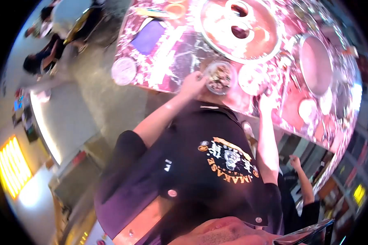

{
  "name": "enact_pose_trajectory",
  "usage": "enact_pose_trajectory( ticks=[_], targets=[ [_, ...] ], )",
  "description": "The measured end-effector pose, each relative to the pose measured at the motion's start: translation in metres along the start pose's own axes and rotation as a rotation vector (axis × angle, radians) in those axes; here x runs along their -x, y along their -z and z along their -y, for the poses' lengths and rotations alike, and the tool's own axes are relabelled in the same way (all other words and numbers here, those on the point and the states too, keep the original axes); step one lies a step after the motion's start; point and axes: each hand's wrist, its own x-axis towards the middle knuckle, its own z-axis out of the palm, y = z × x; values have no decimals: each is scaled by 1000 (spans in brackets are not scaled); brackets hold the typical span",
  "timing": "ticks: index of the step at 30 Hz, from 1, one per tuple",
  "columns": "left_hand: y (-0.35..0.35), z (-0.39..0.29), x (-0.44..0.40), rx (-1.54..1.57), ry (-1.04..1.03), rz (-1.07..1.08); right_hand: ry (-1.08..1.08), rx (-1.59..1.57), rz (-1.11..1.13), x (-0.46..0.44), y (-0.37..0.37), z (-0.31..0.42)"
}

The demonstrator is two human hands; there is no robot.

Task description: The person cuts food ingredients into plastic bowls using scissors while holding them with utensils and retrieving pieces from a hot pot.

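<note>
A clear round bowl (210, 90) of chopped, light and brown food pieces stands near the table edge in front of my body. My left hand (194, 85) has its fingers curled against the bowl's left rim. To the right of it sits a whitish round dish (252, 79), its contents washed out by bright light. My right hand (268, 101) is at the table edge beside this dish. Glare and blur hide its fingers, so I cannot tell whether it holds anything.
A large round metal-rimmed tray (216, 45) with two round shapes in it lies ahead. Right of it is a deep metal pan (317, 65). A purple packet (149, 37) and a pale round lid-like thing (124, 71) lie left. Another person's arm (304, 181) shows at lower right.
</note>
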Motion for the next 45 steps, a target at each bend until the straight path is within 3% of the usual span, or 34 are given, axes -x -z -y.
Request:
enact_pose_trajectory(
  ticks=[2, 4, 6, 8, 10, 12, 14, 15, 16, 18, 21, 22, 23, 26, 27, 28, 30, 32, 37, 39, 40, 43, 45],
  targets=[
    [3, 6, -6, 9, 85, 125, -369, -399, 111, -3, 22, 56],
    [25, -43, 0, 141, 266, 228, -601, -632, 75, 6, -5, 16],
    [4, 5, -14, 118, 177, 159, -449, -20, 169, 11, 1, 2],
    [15, -25, -4, 223, 165, 123, -448, -91, -180, 19, 14, 27],
    [11, 7, -14, 191, 125, 175, -511, -414, -217, 24, 46, 34],
    [2, 0, -9, 462, 197, 169, -559, -593, -247, 31, 73, 25],
    [-4, -15, -1, 394, 91, 137, -607, -733, -270, 43, 93, 8],
    [-12, 27, -16, 210, -115, 138, -636, -776, -289, 50, 103, -3],
    [-15, 15, -19, -5, -202, 124, -612, -846, -360, 55, 113, -12],
    [-43, -23, -14, -151, -344, 101, -623, -981, -459, 67, 135, -48],
    [-99, -96, 5, 161, -127, 382, -702, -992, -572, 77, 193, -93],
    [-127, -119, 16, 273, -146, 434, -749, -986, -595, 77, 218, -104],
    [-155, -143, 29, 255, -105, 480, -767, -1076, -601, 82, 241, -126],
    [-248, -209, 69, 277, 62, 633, -777, -923, -776, 105, 298, -188],
    [-283, -221, 80, 188, -8, 663, -815, -883, -797, 118, 316, -215],
    [-325, -213, 85, 274, -232, 668, -766, -869, -881, 128, 333, -232],
    [-378, -247, 109, 180, -89, 772, -743, -692, -919, 169, 357, -286],
    [-431, -264, 125, 255, -120, 854, -795, -570, -974, 205, 379, -322],
    [-531, -348, 156, 224, -73, 964, -981, -733, -1157, 244, 440, -338],
    [-577, -380, 163, 128, -159, 962, -1023, -734, -1172, 257, 455, -361],
    [-591, -411, 170, 30, -163, 983, -1048, -728, -1176, 260, 463, -375],
    [-664, -466, 189, 207, -76, 926, -1106, -641, -1170, 259, 490, -433],
    [-727, -495, 189, 218, -143, 929, -1080, -620, -1159, 252, 507, -487]
  ],
)
